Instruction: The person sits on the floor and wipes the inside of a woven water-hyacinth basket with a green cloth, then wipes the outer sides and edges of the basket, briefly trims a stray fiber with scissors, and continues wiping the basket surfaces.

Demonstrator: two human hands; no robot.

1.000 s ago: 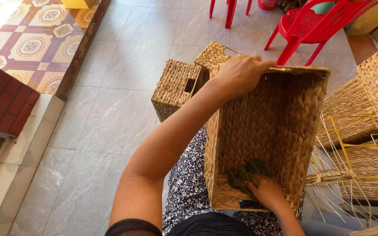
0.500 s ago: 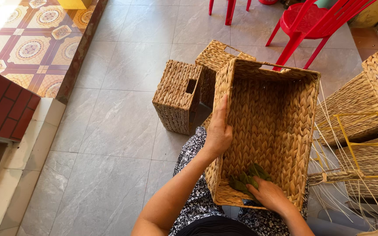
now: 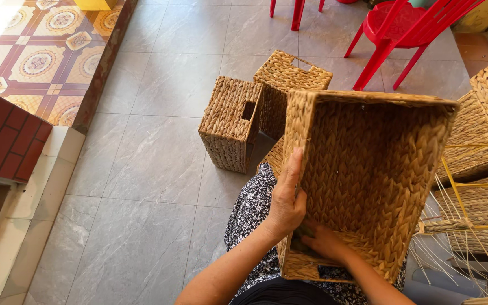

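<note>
From the head view, my left hand (image 3: 286,206) grips the near left edge of the big woven basket (image 3: 368,175) on my lap, and my right hand (image 3: 326,244) is inside it, fingers curled on the bottom weave. Two smaller baskets (image 3: 230,127) stand just beyond its rim, a red chair (image 3: 393,31) is farther, and grey floor (image 3: 142,169) lies open on my left.

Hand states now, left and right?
Left hand: gripping the near rim of the woven basket.
Right hand: inside the basket, fingers partly hidden; grip cannot be told.
</note>
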